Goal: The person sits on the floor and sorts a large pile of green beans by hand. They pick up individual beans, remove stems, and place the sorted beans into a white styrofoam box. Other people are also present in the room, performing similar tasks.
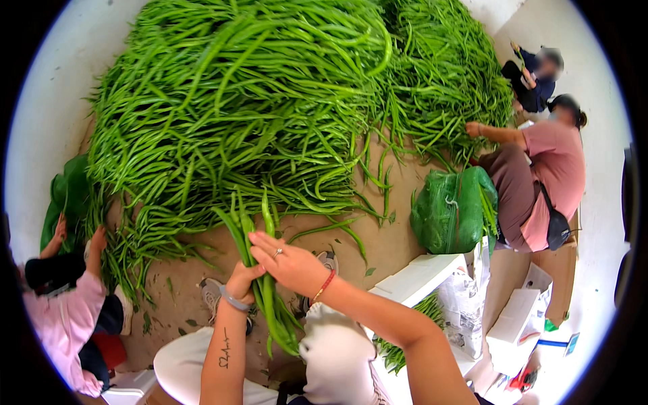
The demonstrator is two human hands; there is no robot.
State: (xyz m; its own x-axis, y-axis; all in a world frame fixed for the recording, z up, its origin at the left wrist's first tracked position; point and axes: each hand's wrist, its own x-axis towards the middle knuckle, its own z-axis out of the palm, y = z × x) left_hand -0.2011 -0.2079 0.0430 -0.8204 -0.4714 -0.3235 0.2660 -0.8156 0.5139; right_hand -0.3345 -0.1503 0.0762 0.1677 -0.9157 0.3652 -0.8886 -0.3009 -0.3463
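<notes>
A bunch of long green chili peppers [273, 314] is held slantwise between my hands, above my lap. My left hand [240, 281] grips it from the left side, its thumb across the stalks. From the right, my right hand [289, 262] wraps over the same bunch, fingers together, wearing a ring. The undersides of both palms are hidden. Just beyond the fingertips rises a large heap of the same chili peppers [243, 111]. A few loose peppers [349, 233] lie on the floor to the right of the bunch.
At my right stands a white foam box [420, 276] lined with newspaper [458, 309], with peppers [428, 316] inside. Beyond it sits a green mesh sack [448, 212]. A person in pink [552, 167] crouches beside the sack. Another person [66, 314] works at the left, near green netting [68, 197].
</notes>
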